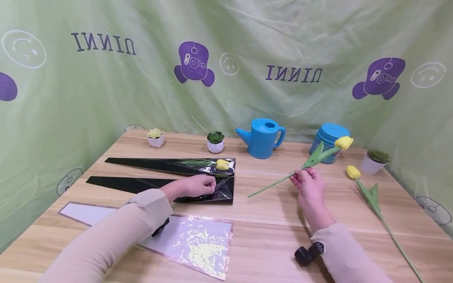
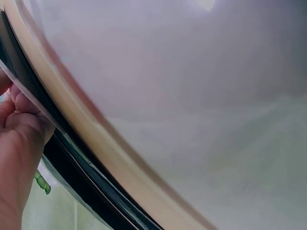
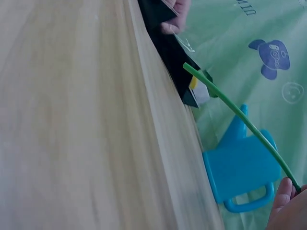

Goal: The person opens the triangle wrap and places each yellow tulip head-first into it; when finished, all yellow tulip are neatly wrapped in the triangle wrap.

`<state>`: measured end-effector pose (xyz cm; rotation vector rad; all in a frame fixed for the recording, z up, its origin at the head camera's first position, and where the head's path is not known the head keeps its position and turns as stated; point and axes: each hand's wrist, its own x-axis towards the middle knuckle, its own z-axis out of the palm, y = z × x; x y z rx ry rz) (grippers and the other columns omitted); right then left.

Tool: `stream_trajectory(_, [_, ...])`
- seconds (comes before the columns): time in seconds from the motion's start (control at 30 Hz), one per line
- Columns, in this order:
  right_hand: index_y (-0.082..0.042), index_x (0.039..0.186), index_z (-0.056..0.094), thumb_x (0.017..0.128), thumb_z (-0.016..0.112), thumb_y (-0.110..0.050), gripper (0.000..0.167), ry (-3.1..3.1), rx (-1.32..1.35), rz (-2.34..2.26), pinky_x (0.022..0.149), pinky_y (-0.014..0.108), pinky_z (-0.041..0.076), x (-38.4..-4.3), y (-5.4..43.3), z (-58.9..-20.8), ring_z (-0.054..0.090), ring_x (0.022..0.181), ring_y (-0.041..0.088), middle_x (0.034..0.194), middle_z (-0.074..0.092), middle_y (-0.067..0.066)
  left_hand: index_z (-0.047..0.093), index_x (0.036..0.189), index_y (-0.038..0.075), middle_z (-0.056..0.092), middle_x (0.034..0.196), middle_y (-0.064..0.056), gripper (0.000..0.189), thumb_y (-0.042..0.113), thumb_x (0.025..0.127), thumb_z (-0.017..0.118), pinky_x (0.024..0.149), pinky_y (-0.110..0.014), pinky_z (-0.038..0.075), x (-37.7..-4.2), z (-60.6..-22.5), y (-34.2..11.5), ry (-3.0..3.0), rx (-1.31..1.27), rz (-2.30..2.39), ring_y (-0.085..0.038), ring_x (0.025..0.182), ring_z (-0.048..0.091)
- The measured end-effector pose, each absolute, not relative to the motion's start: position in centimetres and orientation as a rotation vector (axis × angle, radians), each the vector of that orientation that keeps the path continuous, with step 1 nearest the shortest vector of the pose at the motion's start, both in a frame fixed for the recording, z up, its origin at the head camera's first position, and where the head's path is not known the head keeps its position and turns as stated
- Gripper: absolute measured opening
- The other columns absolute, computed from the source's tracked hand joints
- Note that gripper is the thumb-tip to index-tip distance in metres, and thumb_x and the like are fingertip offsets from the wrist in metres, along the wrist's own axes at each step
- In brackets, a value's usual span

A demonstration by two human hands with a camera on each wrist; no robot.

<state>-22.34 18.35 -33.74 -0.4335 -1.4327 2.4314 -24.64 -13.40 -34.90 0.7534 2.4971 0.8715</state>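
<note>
At the table [image 1: 269, 232], right hand [image 1: 311, 186] tight on a yellow, green-leaved tulip [image 1: 314, 159], left hand [image 1: 198, 186] on a glossy black sleeve [image 1: 141, 184].

One left hand [image 1: 199, 185] and one right hand [image 1: 311, 186] are in view, with two black wrist cameras [image 1: 308, 254] and two loose yellow tulips [image 1: 371, 200], besides yellow bloom inside a sleeve that could be one tulip or two. Flat sleeves number three: two black sleeves [image 1: 131, 184] and one pale sleeve with a pinkish border [image 1: 191, 236]. One wooden tabletop [image 1: 262, 236] carries three potted succulents [image 1: 215, 147], one blue watering can [image 1: 262, 142] and one blue lidded tub [image 1: 330, 134], while the green backdrop [image 1: 247, 31] shows three purple cartoon figures [image 1: 194, 61], one cut off.
</note>
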Motion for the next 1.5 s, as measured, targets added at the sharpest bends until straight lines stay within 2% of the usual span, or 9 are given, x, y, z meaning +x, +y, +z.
stream_trajectory(0.43, [-0.003,0.094,0.042,0.086,0.048,0.009,0.015,-1.497,-0.371,2.406,0.065,0.02,0.053,-23.2,15.3,-34.5,0.059,0.061,0.007,0.071,0.053,-0.001,0.052,0.079,0.009,0.042,0.068,0.003,0.01,0.005,0.089,0.051,0.064,-0.024,0.035,-24.6,-35.0,-13.3,2.481,0.751,0.891,-0.011,0.065,0.041])
stream_trajectory(0.9, [-0.003,0.099,0.042,0.084,0.054,0.005,0.021,-1.618,-0.407,2.437,0.073,0.021,0.052,-23.0,13.4,-35.7,0.062,0.066,0.006,0.077,0.058,0.0,0.051,0.079,0.008,0.044,0.071,0.001,0.011,0.006,0.09,0.051,0.067,-0.025,0.036,-24.5,-34.8,-13.3,2.474,0.73,0.892,-0.012,0.067,0.042])
stream_trajectory(1.5, [-0.001,0.098,0.041,0.086,0.052,0.006,0.017,-1.639,-0.41,2.514,0.069,0.019,0.052,-21.9,11.6,-36.9,0.062,0.066,0.005,0.08,0.055,0.002,0.051,0.081,0.007,0.044,0.073,0.0,0.009,0.006,0.091,0.05,0.065,-0.026,0.035,-24.7,-35.1,-13.5,2.456,0.714,0.911,-0.013,0.067,0.041])
